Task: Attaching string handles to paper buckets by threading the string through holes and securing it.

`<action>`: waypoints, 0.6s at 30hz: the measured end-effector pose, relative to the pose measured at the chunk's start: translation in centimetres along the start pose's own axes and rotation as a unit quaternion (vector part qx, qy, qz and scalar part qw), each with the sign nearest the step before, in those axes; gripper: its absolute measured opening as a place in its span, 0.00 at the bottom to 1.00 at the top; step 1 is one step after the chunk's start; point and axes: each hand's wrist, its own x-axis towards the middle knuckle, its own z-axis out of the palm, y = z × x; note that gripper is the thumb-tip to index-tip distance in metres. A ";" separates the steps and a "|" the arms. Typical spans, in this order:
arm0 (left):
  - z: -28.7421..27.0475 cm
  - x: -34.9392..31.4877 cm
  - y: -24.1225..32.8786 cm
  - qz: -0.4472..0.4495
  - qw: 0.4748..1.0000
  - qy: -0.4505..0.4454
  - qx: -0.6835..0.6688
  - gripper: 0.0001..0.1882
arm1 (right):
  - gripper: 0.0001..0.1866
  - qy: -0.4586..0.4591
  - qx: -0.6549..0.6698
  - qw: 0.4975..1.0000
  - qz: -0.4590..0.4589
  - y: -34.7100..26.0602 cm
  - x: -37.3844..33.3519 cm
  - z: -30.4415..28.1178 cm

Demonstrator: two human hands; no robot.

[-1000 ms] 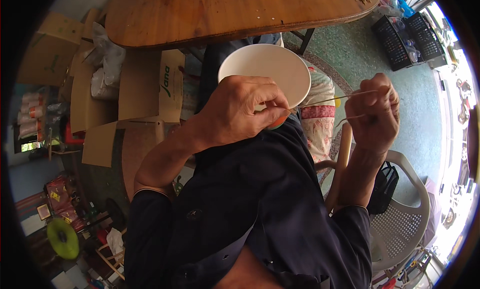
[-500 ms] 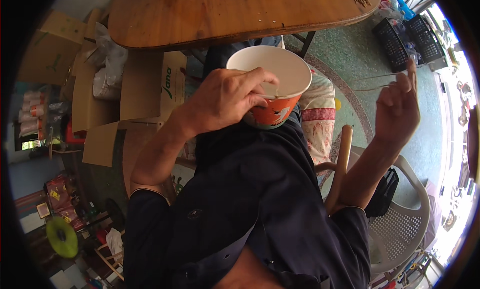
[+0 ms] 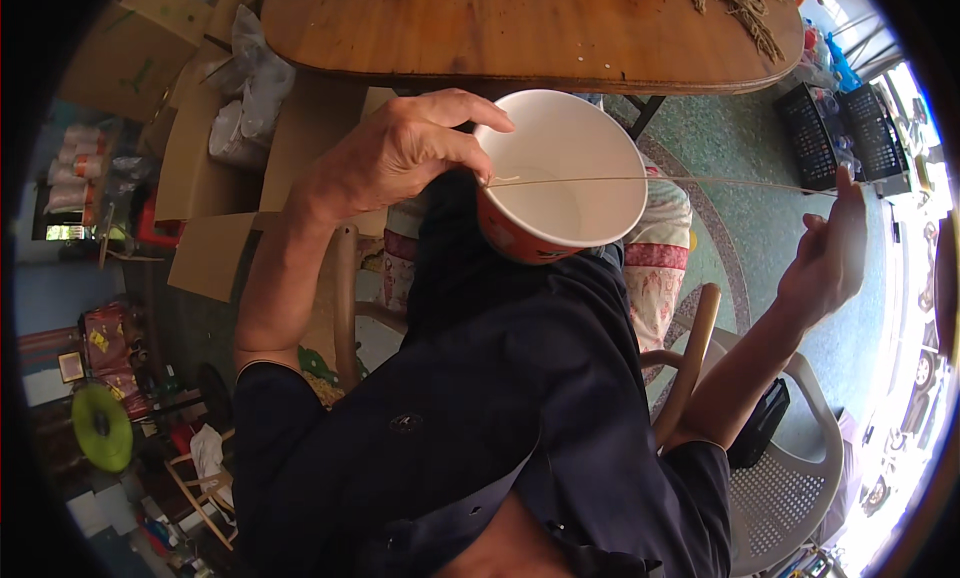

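Observation:
A large paper tub, white inside and orange outside, rests on my lap between my legs, its mouth tilted towards me. A thin tan strand stretches straight across its opening from one hand to the other. At the tub's left rim, my left hand pinches the strand between thumb and finger, with a short pale end showing past the pinch. My right hand is raised far out to the right, seen edge-on, and keeps the strand's other end taut; how its fingers grip it is partly hidden.
Ahead stands a wooden table with a bundle of tan fibres on its right end. Open cardboard boxes with plastic bags stand at left. Black crates lie far right. A grey plastic chair is beside my right elbow.
My left hand has moved left and up to the tub's left rim. My right hand has shifted slightly right and down. The strand now runs taut over the tub.

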 end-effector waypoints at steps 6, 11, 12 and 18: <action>-0.2 -1.2 -0.5 -0.015 0.999 -0.008 -0.033 0.12 | 0.17 0.050 0.194 0.965 0.167 3.3 1.2 0.0; -0.1 -1.2 -0.6 -0.007 0.998 -0.015 -0.060 0.14 | 0.19 -0.028 0.370 0.910 0.186 5.2 2.0 -0.3; -0.1 -1.3 -0.7 -0.004 0.998 -0.025 -0.062 0.15 | 0.19 -0.029 0.368 0.911 0.184 4.9 2.1 -0.3; -0.3 -1.9 -1.4 0.000 0.995 -0.021 -0.097 0.14 | 0.25 -0.083 0.313 0.938 0.128 4.2 1.0 0.2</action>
